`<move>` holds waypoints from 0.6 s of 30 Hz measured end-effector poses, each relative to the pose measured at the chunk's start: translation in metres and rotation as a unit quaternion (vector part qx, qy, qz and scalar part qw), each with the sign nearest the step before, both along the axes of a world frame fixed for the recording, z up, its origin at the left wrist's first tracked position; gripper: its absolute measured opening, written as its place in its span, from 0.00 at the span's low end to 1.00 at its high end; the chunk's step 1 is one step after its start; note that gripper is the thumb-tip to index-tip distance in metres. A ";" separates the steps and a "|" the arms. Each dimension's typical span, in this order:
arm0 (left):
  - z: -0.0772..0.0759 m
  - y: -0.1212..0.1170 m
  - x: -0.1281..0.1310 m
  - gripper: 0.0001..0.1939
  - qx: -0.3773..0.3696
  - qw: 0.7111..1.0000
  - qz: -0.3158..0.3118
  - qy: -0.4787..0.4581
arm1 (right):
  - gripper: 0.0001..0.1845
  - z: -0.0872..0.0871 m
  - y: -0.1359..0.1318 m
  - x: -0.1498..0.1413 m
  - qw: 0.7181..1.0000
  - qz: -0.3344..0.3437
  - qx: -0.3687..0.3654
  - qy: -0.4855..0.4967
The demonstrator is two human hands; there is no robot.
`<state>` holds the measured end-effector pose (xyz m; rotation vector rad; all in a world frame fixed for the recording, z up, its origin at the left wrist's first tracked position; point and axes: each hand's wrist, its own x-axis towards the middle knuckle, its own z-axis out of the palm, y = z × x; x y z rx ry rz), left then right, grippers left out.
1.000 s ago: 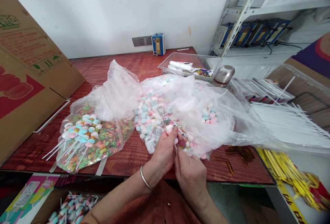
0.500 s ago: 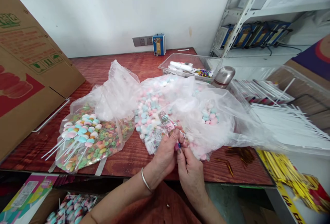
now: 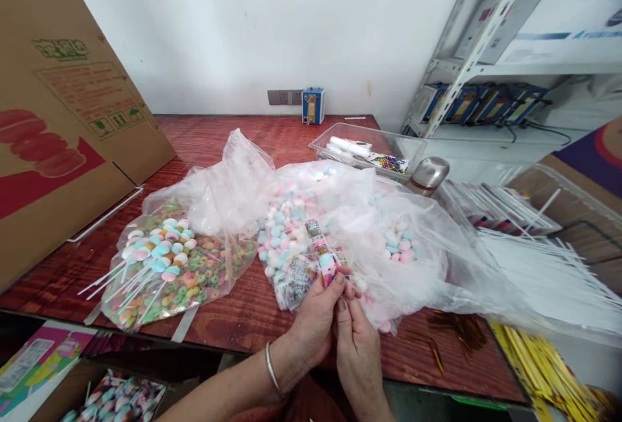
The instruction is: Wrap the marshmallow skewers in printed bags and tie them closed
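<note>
My left hand [image 3: 317,310], with a silver bangle on its wrist, is closed around the lower part of a narrow printed candy wrapper [image 3: 321,248]. Pastel marshmallow pieces show through it, and its top points away from me. Fingertips of my right hand [image 3: 357,338] pinch together against the left fingers at the wrapper's lower end; that end is hidden. Just beyond lie flat printed wrappers [image 3: 297,278] and a clear bag of pink, blue and white marshmallows [image 3: 284,218]. Marshmallow pops on white sticks [image 3: 162,250] rest on a bag of cereal rings [image 3: 214,273] at the left.
A large cardboard box [image 3: 87,130] stands at the left. Behind the bags are a clear plastic tray [image 3: 318,143], a steel flask [image 3: 430,175] and a small blue device [image 3: 313,105]. White sticks [image 3: 534,279] and gold twist ties [image 3: 539,363] lie at the right. An open box of wrapped pops [image 3: 121,399] sits below.
The wrapper now stretches out straighter from my hands, with pastel pieces showing in it. Both hands appear slightly lower in view as the camera has tilted up.
</note>
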<state>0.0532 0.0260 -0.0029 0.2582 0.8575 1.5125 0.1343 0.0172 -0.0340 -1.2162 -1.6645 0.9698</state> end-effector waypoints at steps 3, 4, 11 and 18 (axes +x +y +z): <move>0.004 -0.004 -0.004 0.20 0.013 0.999 -0.020 0.036 | 0.22 -0.002 0.000 0.000 0.999 -0.010 -0.027 0.024; 0.008 -0.005 -0.006 0.21 0.017 0.998 -0.029 0.046 | 0.22 -0.002 0.000 0.001 0.999 -0.014 -0.035 0.029; 0.008 -0.006 -0.011 0.17 -0.012 0.998 -0.017 0.060 | 0.21 -0.002 -0.003 0.005 0.999 -0.009 -0.025 0.019; -0.006 -0.011 0.001 0.19 -0.016 0.997 -0.028 0.069 | 0.23 -0.008 0.002 0.000 0.990 -0.026 -0.089 0.110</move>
